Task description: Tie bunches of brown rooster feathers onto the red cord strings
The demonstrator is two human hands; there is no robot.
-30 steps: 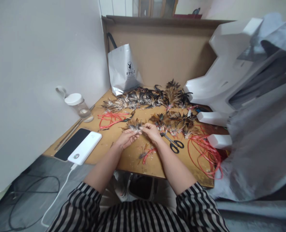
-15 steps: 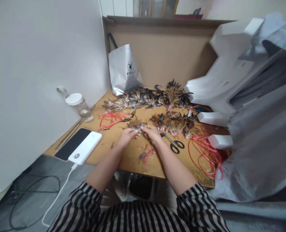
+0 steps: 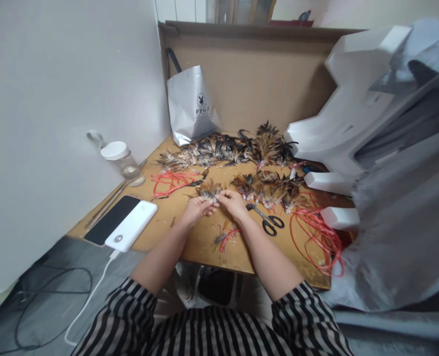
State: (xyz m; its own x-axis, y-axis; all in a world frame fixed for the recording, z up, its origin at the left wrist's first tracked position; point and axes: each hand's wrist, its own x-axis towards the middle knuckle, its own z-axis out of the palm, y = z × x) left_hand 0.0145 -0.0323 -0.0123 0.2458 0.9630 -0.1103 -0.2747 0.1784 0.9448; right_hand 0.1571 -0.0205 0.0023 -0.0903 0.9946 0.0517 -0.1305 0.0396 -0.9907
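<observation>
Both hands pinch, thumb against finger: the left hand [image 3: 197, 209] and the right hand [image 3: 234, 203] meet at the pale lower end of a small bunch of feathers [image 3: 209, 187]. The bunch is held over the middle of the table [image 3: 200, 252], its brown tips fanning away from the person. Whether any string runs between the fingertips is too small to tell.

The likeliest slip, I judge, is in the pinch itself. The feathers look light and loose, so if either thumb eases, single ones could slide out or turn out of line. Squeezing unevenly could splay the fan.

The scissors [image 3: 269, 221] lie just beside the right forearm, handles towards the person; a sideways sweep of that arm could knock them or drag them into the front pile of feathers [image 3: 266, 189]. The tangle of red string [image 3: 317, 235] farther right could snag a sleeve. Nearer the person, between the forearms, feather scraps and a short red piece [image 3: 225, 239] lie about; a lowered bunch could pick up those bits.
</observation>
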